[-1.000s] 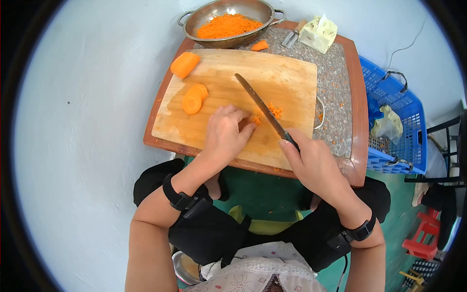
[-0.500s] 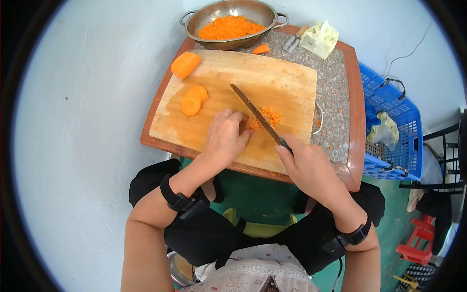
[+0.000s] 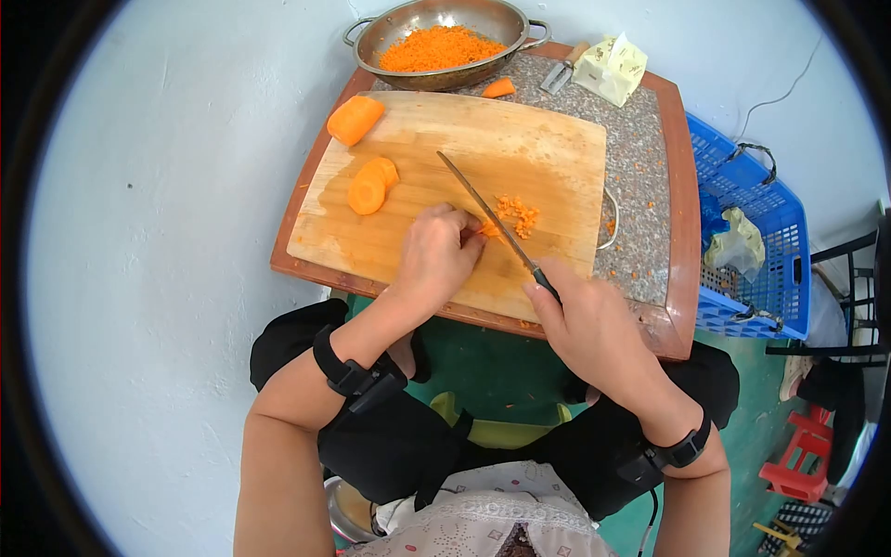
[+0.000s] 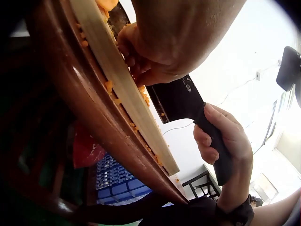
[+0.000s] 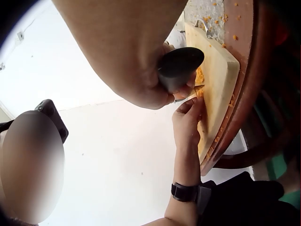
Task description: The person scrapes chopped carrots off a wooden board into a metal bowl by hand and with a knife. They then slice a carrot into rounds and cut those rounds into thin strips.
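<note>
On the wooden cutting board [image 3: 548, 130], my left hand [image 3: 434, 251] holds down a small bunch of carrot strips [image 3: 488, 228] with curled fingers. My right hand [image 3: 599, 325] grips the black handle of a cleaver [image 4: 171, 101], its broad dark blade standing on edge beside the left fingertips. Right of the blade lies a small heap of chopped carrot [image 3: 520, 213]. Overlapping carrot slices [image 3: 368, 193] rest on the board's left part, and a thick carrot chunk [image 3: 355, 121] sits at its upper left corner. The left fingers partly hide the strips.
A two-handled metal pan [image 3: 510, 51] of chopped carrot stands behind the board. Near it on the table [image 3: 640, 213] lie a carrot end [image 3: 498, 87], a peeler-like tool [image 3: 557, 78] and a tissue pack [image 3: 610, 70]. A blue basket [image 3: 789, 213] stands to the right.
The cleaver has shifted slightly left, along with the right hand, and stays close to the left fingertips. More chopped carrot now lies to the right of the blade.
</note>
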### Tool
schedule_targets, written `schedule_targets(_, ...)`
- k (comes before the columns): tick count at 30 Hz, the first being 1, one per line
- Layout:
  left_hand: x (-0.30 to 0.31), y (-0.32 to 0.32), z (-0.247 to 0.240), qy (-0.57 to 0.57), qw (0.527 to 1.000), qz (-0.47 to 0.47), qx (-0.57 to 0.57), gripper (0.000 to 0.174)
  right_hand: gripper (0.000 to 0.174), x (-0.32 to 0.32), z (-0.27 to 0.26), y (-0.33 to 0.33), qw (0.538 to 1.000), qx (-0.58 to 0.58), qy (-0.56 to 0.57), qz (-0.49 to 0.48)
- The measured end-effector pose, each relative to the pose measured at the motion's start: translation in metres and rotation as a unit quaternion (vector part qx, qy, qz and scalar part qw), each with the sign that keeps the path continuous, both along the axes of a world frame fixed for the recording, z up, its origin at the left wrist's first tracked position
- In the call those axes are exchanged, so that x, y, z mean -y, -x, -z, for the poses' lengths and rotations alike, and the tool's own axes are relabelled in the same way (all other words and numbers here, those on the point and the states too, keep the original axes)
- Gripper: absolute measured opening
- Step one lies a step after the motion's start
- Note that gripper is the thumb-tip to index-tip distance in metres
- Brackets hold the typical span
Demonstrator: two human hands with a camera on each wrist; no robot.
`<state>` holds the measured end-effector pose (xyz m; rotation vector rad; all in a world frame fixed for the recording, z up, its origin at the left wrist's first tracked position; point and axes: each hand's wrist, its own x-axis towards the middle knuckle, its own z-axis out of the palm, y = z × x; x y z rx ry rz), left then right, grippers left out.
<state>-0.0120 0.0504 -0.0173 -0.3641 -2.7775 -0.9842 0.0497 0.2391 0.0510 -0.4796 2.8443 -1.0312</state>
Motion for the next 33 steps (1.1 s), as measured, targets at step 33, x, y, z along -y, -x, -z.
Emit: schedule_targets(33, -0.003, -0.003, -0.001, 0.019, 0.997, 0.025, -0.072, 0.01, 0.02, -0.003, -0.003, 0.001, 0.999, 0.037, 0.016, -0.001)
